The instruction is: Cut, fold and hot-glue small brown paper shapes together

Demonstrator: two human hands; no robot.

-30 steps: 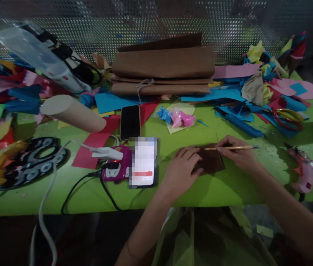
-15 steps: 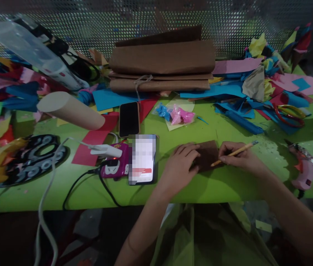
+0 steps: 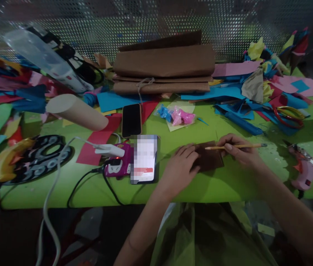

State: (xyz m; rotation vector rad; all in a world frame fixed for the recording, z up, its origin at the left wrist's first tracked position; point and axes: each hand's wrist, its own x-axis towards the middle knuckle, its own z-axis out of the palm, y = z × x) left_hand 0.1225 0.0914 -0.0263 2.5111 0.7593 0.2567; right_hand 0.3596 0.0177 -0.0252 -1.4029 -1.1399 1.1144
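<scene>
A small dark brown piece of paper or card lies on the green table in front of me. My left hand rests flat on its left side, fingers stretched out over the edge. Between the thumb and fingers of my right hand is a yellow pencil, held nearly level. Its tip points left over the upper part of the brown piece; whether it touches the surface I cannot tell.
Left of my hands lie a lit phone, a purple power strip with cables and a dark phone. A pink glue gun lies right. Scissors, folded brown paper and a cardboard tube are farther back.
The pencil has swung from slanting down-left to nearly level, and its tip has moved up and left over the brown piece. My right hand has risen slightly; my left stays on the piece.
</scene>
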